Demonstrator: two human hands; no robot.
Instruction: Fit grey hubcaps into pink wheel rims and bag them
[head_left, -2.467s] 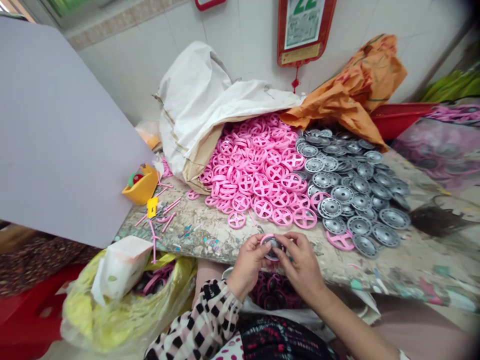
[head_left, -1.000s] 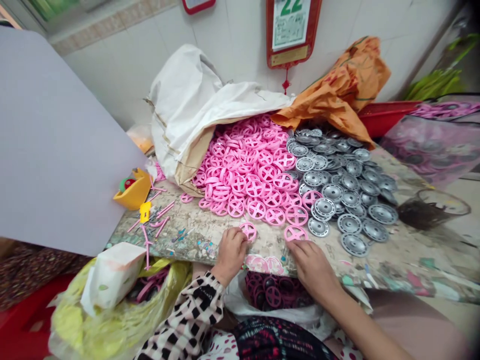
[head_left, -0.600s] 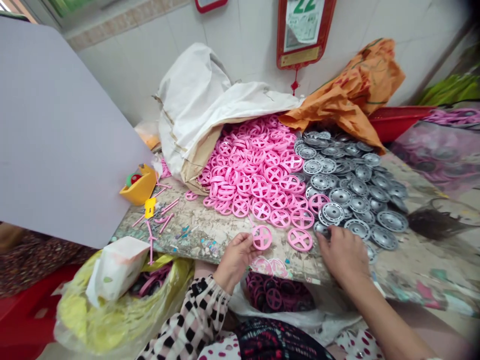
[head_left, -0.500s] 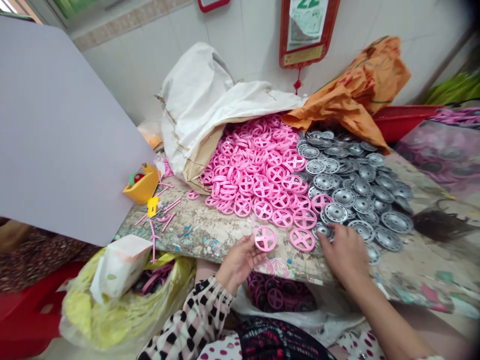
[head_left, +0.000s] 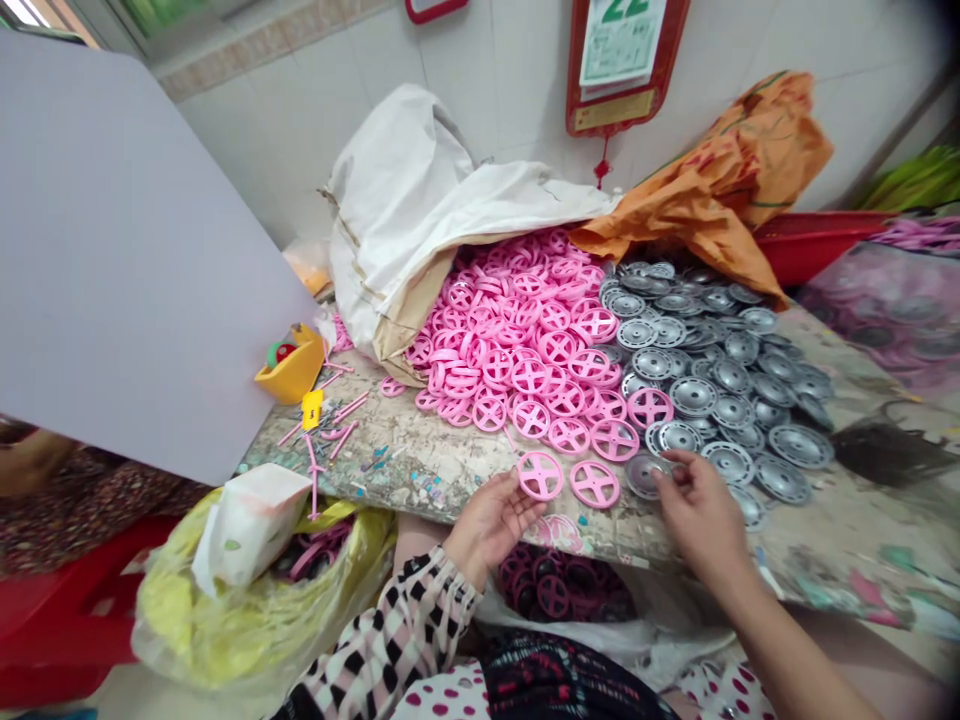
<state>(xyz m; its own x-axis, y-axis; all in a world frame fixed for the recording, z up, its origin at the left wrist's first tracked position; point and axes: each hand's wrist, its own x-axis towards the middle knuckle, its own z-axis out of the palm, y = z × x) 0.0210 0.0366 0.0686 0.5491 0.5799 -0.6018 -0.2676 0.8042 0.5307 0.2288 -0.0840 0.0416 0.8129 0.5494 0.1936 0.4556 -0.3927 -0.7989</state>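
Observation:
Near the table's front edge, my left hand [head_left: 495,522] holds a pink wheel ring [head_left: 540,476] between thumb and fingers. Just right of it a second pink ring [head_left: 595,484] lies flat on the table. My right hand [head_left: 696,505] pinches the edge of a grey disc [head_left: 643,474], which is slightly blurred. Behind my hands a heap of pink rings [head_left: 517,330] spills from a white sack [head_left: 397,190]. Against its right side lies a heap of grey discs [head_left: 731,375], with one pink ring [head_left: 650,408] between the two heaps.
An orange sack [head_left: 720,190] lies behind the discs. Pink sticks [head_left: 345,405] and a yellow holder [head_left: 294,368] are at the left of the worn table [head_left: 465,470]. Bags with pink parts hang below. Another person's hand [head_left: 34,462] shows at far left.
My right hand has drawn a grey disc out from the front of the heap, toward the pink rings. The view has shifted slightly. At far left, another person's hand has come into view.

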